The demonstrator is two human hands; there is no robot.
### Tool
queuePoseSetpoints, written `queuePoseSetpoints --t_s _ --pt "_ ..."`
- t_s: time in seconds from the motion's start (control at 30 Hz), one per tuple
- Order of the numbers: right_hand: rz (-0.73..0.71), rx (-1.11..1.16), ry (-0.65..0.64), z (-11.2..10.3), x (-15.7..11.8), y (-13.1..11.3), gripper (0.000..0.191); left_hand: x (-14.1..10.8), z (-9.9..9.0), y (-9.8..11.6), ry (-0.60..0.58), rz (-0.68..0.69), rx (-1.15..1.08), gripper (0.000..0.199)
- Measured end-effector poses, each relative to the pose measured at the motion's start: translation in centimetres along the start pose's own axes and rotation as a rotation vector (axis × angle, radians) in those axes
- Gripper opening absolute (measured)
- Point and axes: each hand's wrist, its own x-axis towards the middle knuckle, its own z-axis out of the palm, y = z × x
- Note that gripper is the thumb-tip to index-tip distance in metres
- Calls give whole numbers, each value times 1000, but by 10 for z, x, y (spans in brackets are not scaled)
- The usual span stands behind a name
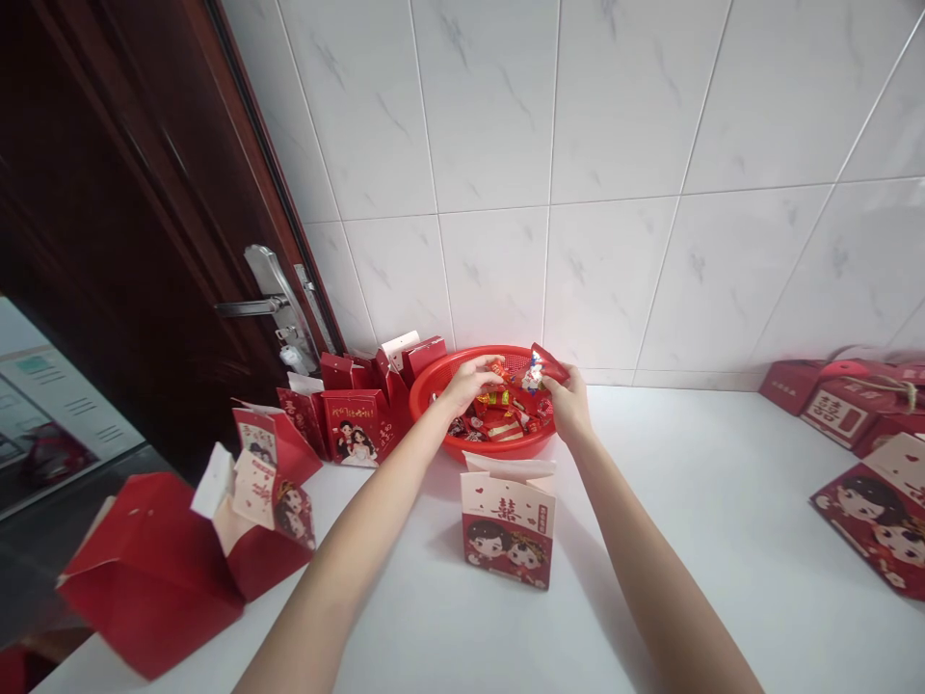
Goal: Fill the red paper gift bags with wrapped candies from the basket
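A red plastic basket (426, 390) of wrapped candies stands against the wall. Over its left side, my left hand (469, 383) has its fingers closed around a small red-orange wrapped candy (498, 369). At the right rim my right hand (568, 400) grips a wrapped candy (535, 373) in a red, white and blue wrapper, raised above the others. In front of the basket, between my forearms, an upright red-and-cream gift box (508, 525) has its top flaps open. Its inside cannot be seen from here.
Several red gift boxes, some with open flaps, line the left, including a plain red one (151, 578) at the table edge. Closed boxes (842, 410) and a printed box (878, 511) sit at right on the white table (679, 482). A dark door (145, 193) stands left.
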Motion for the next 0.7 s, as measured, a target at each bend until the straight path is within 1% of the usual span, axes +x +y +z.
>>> queuePoseSetpoints --t_s 0.1,0.2,0.27,0.4,0.47,0.6,0.7 --pt "28 26 26 1 -2 -4 28 0 0 0 23 -4 38 43" --pt "33 32 31 1 -1 -5 23 -1 -1 0 4 -8 106 41" --pt "25 28 27 0 0 -4 21 -2 -2 -1 -54 -33 142 38" --pt "12 25 -10 -2 2 0 21 -2 -2 -5 -245 -46 224 35" --pt "11 36 -35 -2 2 1 23 -1 -2 -8 -301 -19 287 38" --pt "-22 47 -116 -1 -1 -1 28 1 -2 -11 -326 83 327 43" --pt "-16 83 -177 -1 -4 -3 36 0 -2 -8 -350 147 327 40"
